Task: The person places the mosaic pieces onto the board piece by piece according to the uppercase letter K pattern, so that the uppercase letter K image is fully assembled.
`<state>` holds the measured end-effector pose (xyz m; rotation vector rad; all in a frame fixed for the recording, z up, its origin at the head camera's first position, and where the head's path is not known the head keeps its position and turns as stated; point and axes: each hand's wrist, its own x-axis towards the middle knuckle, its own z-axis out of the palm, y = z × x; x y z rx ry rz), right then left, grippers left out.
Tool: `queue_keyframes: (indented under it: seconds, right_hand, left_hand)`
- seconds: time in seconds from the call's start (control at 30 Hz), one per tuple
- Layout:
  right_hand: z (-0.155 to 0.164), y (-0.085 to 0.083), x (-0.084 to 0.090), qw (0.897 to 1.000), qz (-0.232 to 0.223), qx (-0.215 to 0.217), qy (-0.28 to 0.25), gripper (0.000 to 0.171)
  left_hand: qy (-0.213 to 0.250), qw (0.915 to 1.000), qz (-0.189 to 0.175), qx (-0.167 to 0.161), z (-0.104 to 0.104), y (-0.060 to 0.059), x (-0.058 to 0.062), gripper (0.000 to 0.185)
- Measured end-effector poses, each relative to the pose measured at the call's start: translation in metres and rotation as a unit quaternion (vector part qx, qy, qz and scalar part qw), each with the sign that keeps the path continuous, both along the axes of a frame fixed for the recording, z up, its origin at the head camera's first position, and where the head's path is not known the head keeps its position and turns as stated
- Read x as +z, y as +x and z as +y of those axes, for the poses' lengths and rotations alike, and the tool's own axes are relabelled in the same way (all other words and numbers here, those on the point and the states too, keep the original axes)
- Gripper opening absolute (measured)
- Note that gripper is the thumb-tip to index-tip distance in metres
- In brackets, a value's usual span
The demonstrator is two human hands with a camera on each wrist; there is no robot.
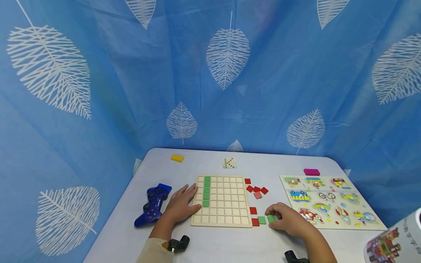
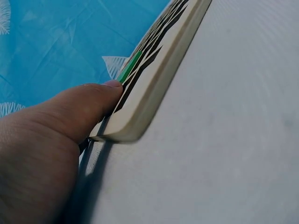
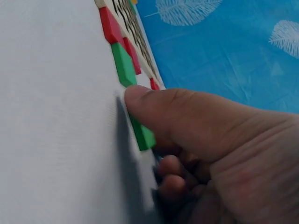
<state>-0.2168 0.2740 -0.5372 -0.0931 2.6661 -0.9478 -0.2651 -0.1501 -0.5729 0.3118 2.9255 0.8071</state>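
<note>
On the white table [image 1: 230, 248], a wooden grid board [image 1: 222, 200] lies flat in front of the person, with a column of green tiles [image 1: 206, 190] filling five cells near its left edge. Left hand [image 1: 180, 206]: fingers extended and lying flat, resting on the board's left edge; the left wrist view shows the thumb [image 2: 88, 105] pressed against the board's side, and nothing is held. Right hand [image 1: 287, 220]: fingers curled down over a green tile [image 1: 271, 218] that lies on the table just right of the board's lower right corner; the right wrist view shows the thumb [image 3: 159, 109] laid against the tile's edge, with the other fingers curled on its far side, so the tile is pinched. A second green tile [image 1: 261, 220] and a red tile [image 1: 255, 222] lie in a row just beside it, toward the board. More red tiles [image 1: 257, 190] sit in a loose cluster beside the board's upper right corner.

A blue game controller [image 1: 152, 204] lies just left of the left hand. A picture puzzle board [image 1: 329, 201] lies to the right.
</note>
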Motion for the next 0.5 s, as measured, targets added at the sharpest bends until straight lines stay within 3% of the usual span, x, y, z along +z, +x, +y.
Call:
queue_keyframes:
  seconds: [0.17, 0.27, 0.4, 0.5]
  right_hand:
    - [0.000, -0.001, 0.001, 1.000, 0.000, -0.020, 0.010, 0.028]
    - [-0.008, -0.005, 0.001, 0.999, 0.023, -0.024, 0.021, 0.023]
    - [-0.045, -0.016, 0.000, 0.995, 0.088, -0.019, 0.038, 0.022]
    - [-0.090, -0.022, 0.001, 0.990, 0.139, -0.002, 0.011, 0.023]
  left_hand:
    - [0.000, 1.0000, 0.002, 0.001, 0.001, 0.001, -0.001, 0.081]
    - [-0.001, 1.0000, 0.001, 0.004, 0.002, 0.002, 0.000, 0.081]
    - [-0.002, 1.0000, -0.001, 0.008, 0.002, 0.002, 0.001, 0.081]
    - [-0.004, 1.0000, -0.002, 0.006, 0.002, 0.001, 0.001, 0.082]
